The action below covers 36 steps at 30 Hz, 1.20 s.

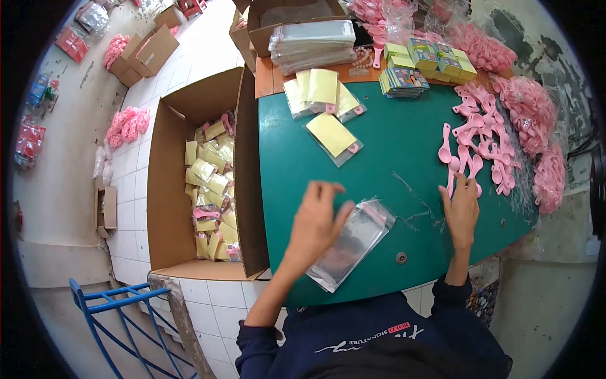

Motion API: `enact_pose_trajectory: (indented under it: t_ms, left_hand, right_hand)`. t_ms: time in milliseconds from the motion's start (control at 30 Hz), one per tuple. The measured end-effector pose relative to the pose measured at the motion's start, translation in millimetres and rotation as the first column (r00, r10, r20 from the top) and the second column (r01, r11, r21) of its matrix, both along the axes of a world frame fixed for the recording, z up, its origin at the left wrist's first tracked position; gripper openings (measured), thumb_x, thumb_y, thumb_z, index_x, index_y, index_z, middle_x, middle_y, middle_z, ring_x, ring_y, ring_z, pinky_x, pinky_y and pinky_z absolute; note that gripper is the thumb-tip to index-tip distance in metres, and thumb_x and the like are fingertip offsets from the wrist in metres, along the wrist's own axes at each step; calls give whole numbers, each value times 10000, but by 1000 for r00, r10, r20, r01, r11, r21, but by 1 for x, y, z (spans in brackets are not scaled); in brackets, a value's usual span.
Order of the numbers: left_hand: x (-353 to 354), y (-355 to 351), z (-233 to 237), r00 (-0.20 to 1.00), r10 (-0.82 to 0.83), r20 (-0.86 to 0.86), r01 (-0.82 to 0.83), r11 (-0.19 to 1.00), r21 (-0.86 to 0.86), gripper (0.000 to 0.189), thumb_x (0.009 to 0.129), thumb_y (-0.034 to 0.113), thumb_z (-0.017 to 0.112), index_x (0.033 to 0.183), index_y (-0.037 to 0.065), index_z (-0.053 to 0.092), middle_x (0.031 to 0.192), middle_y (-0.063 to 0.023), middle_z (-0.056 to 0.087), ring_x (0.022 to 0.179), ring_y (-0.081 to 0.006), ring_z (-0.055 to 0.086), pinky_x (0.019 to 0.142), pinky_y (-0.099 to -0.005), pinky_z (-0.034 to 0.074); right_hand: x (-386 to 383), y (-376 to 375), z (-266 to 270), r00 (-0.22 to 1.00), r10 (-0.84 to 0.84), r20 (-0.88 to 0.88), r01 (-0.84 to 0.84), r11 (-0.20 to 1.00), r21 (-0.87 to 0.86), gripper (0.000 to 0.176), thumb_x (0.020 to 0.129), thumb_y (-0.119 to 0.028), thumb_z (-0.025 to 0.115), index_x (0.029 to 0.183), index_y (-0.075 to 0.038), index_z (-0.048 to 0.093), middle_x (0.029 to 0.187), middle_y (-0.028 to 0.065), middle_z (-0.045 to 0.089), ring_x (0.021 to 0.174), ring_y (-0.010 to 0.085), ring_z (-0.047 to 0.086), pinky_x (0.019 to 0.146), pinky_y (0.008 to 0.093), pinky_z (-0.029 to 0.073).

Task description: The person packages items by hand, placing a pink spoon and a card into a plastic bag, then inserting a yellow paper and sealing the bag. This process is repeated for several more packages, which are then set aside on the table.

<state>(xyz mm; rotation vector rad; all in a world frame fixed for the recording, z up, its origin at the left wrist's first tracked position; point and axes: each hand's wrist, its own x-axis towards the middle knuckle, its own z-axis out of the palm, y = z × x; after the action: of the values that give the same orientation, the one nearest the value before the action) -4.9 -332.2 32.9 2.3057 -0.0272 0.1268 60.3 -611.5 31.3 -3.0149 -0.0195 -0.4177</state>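
Pink plastic measuring spoons (pixel 483 129), spread in a loose, overlapping pile on the right part of the green tabletop (pixel 391 158), a few at the near left edge of the pile, beside the right hand (pixel 457 189). Fingertips of the right hand down at those nearest spoons, thumb set apart from the forefinger; whether pinching a spoon or only touching, impossible to tell. Left hand (pixel 330 215) raised near the upper left end of a sheaf of clear plastic sleeves (pixel 353 243), fingers bent and close together, thumb spread away from them, nothing visible in the grasp. Sleeves lying aslant close to the near edge of the tabletop, between both forearms. Thin clear plastic strands (pixel 413 192) scattered between the sleeves and the spoons.

Farther back on the green surface, several clear packets with pale yellow cards (pixel 323 86) in an overlapping group, pink spoon parts visible inside; one similar packet (pixel 332 134) just in front. To the right of that group, a stack of small colourful printed cards (pixel 404 82), with banded yellow-edged stacks (pixel 435 60) behind. At the far left corner, a thick pile of clear bags (pixel 312 44). Left of the table, a tall open brown cardboard box (pixel 173 208), with many more yellow-card packets (pixel 216 183) inside.
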Motion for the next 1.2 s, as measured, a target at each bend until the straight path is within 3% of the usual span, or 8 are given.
enact_pose_trajectory:
  t_ms: [133,333,533,633,767,867,967,1200]
  left_hand:
    - [-30,-28,-26,998,-53,47,49,996,68,336,789,100,652,1081,-2,522,993,-155,482,881,-296,547,748,-397,463]
    - [-22,-16,-31,994,-104,-16,96,959,-268,298,766,48,673,1033,9,548,861,-111,577,796,-217,608,688,-321,494]
    - [-27,-9,-16,988,-30,-154,-20,950,-310,172,790,70,670,923,-5,592,869,-137,676,835,-195,672,722,-287,523]
    - [-31,-3,-14,1000,-5,-2,4,979,-204,121,807,68,655,893,-6,614,905,-132,683,876,-188,670,739,-281,525]
    - [-34,-1,-5,994,59,93,-24,941,-337,153,824,67,638,955,-11,620,928,-92,690,915,-153,655,746,-260,521]
    - [-33,-7,-2,989,-13,-148,-80,792,-606,234,840,77,626,1059,-1,593,932,-61,693,915,-118,637,717,-233,505]
    - [-26,-10,3,960,-66,-272,-55,909,-413,285,849,95,626,1113,11,555,905,-68,695,872,-100,629,692,-215,479]
    - [-30,-7,4,949,-182,-257,-32,756,-653,290,852,112,643,1105,8,549,873,-105,697,839,-100,636,709,-221,485]
  right_hand:
    - [6,-22,-31,999,-33,-10,33,999,17,237,826,-114,584,1034,-9,539,919,179,543,859,347,552,748,437,450]
    - [-4,-15,4,986,22,162,-36,996,83,185,825,-98,572,977,8,572,872,146,591,838,286,592,712,382,461]
    - [-35,21,44,834,510,-210,45,317,948,146,805,-80,632,919,12,627,726,78,617,655,89,563,602,243,434]
    - [-33,33,30,826,435,-359,-56,697,715,123,787,-65,648,890,2,645,704,82,618,633,89,558,591,238,433]
    - [-35,36,24,879,388,-276,-78,689,720,105,795,-68,640,871,2,658,690,85,623,628,108,568,589,243,439]
    - [-35,35,23,904,386,-183,-137,667,732,117,803,-63,628,893,4,659,707,89,633,636,119,578,596,248,444]
    - [-34,36,28,904,397,-161,-151,646,748,121,813,-56,616,907,7,658,727,88,642,660,120,591,612,250,453]
    - [-32,43,30,956,290,-37,-111,479,871,119,859,-37,583,943,11,652,784,50,636,717,84,583,636,217,453]
